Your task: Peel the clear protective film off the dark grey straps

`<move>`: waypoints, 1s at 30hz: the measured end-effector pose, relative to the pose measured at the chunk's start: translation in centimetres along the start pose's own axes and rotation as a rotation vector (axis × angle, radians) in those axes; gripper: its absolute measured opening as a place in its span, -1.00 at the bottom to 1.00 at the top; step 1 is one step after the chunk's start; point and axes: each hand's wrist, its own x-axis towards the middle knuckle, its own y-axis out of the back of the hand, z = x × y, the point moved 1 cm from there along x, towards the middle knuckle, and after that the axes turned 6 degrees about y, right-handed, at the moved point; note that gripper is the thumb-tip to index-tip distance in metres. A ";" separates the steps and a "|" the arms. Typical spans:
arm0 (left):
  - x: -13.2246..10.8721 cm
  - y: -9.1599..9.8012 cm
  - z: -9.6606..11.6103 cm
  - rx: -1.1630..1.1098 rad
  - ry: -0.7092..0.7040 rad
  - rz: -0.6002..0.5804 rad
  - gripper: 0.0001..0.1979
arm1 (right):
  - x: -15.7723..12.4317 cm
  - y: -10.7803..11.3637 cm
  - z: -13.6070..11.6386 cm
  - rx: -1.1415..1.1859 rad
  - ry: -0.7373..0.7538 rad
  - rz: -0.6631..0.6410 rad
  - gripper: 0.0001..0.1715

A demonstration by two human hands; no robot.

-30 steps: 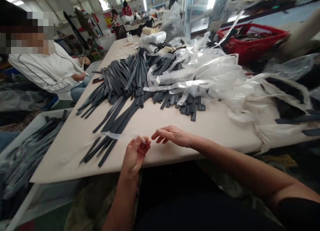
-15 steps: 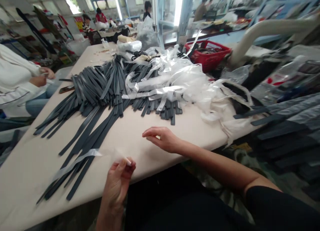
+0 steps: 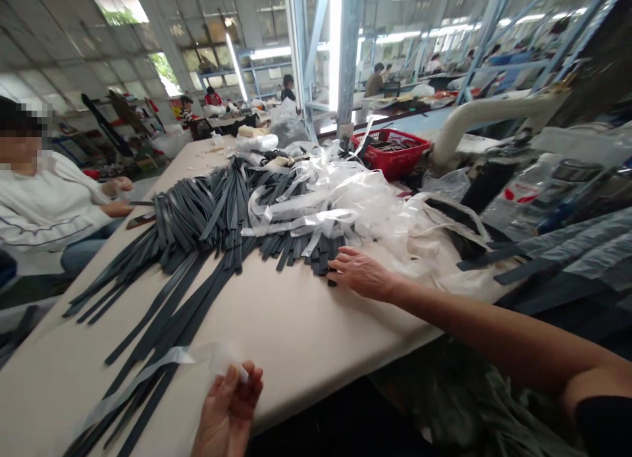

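My left hand (image 3: 232, 404) is near the table's front edge, thumb and fingers pinched on one end of a translucent white strip (image 3: 172, 357). The strip trails left across the lower ends of long dark grey strips (image 3: 197, 299). Out over the table, my right hand (image 3: 363, 274) reaches the cut ends of a bundle of dark strips (image 3: 323, 256), its fingers stretched out and its fingertips at those ends. Whether they grip one cannot be seen. A tangled heap of white film strips (image 3: 365, 193) lies over that bundle, just beyond my right hand.
The pale table (image 3: 276, 332) carries a large looped bundle of dark strips (image 3: 185, 210). A red basket (image 3: 395, 155) stands behind the white heap. A co-worker in a white top (image 3: 54, 193) sits at the left edge. More dark strips (image 3: 582, 253) lie at the right, near a thick pipe (image 3: 488, 114).
My right hand has moved forward and right to the ends of the dark strips. My left hand still pinches the white strip. The view has tilted up.
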 end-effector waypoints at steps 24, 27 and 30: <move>-0.8 -1.9 0.2 -0.204 -0.127 0.012 -0.83 | 7.4 3.7 -16.3 0.704 -0.288 0.282 -0.56; -0.7 -1.9 0.2 -0.198 -0.130 0.007 -0.83 | 8.2 3.2 -16.5 0.627 -0.293 0.241 -0.52; -0.7 -1.9 0.2 -0.209 -0.118 0.001 -0.82 | 8.6 2.8 -16.7 0.577 -0.287 0.223 -0.52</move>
